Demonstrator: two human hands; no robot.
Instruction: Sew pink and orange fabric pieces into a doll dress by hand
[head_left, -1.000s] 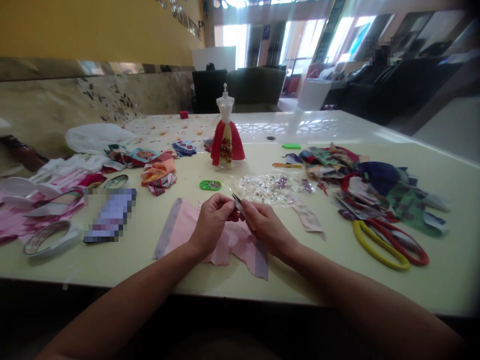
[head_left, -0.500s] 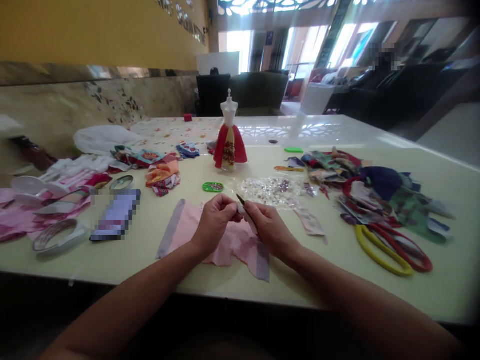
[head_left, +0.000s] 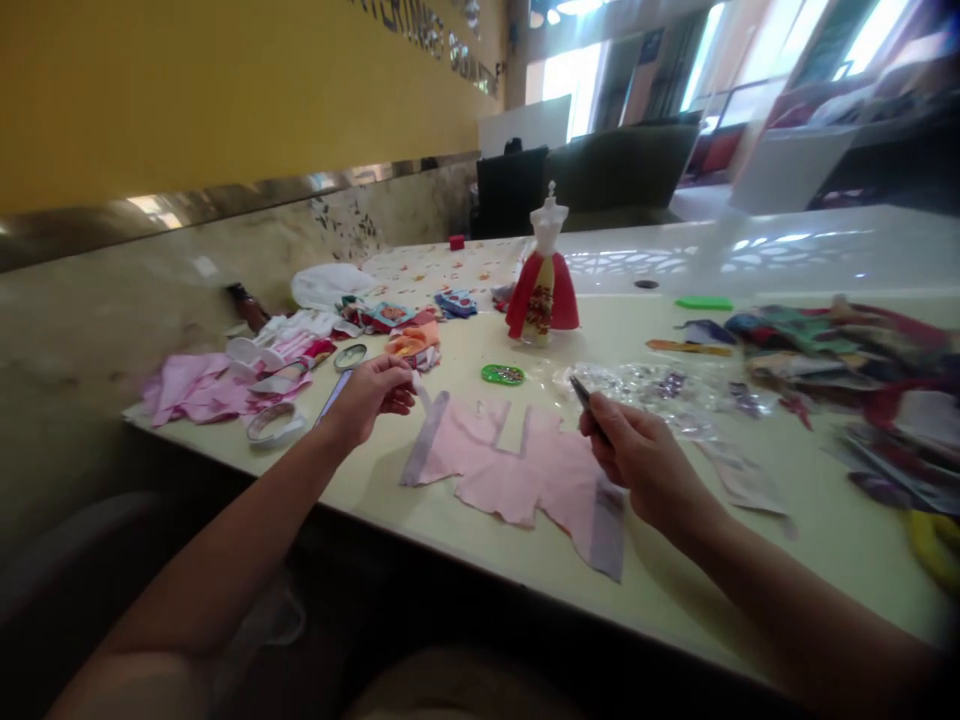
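- Left hand [head_left: 371,400]: thumb and fingertips close in a narrow pinch on a small white scrap [head_left: 417,385], its end showing just past the fingers; its material is too small to tell.
- Right hand [head_left: 634,460]: fingers and thumb close around a small dark-tipped tool [head_left: 581,392], whose tip points up and away from the palm; its exact kind cannot be told.
- Between and just below the two grips: a pink fabric piece [head_left: 517,470] lies flat on a cream table [head_left: 720,620], with grey strips [head_left: 427,440] along two edges.
- Possible faults: a loose pinch could drop the white scrap onto the pink fabric piece or among nearby clutter, where it would be hard to pick out. A forward slip of the right hand could catch the tool's tip on plastic.
- Containers, beyond the right hand: a clear plastic bag [head_left: 637,385] lies just past the tool's tip and holds sequins and small beads.
- Containers, between the grips and farther off: a green oval case [head_left: 502,374] shows small beads. Beyond the left hand, a small round tin [head_left: 350,356] has contents that cannot be told.
- Farther out: a dress form [head_left: 544,280] with a red skirt stands beyond the grips; a heap of fabric scraps [head_left: 825,350] lies right of the right hand.
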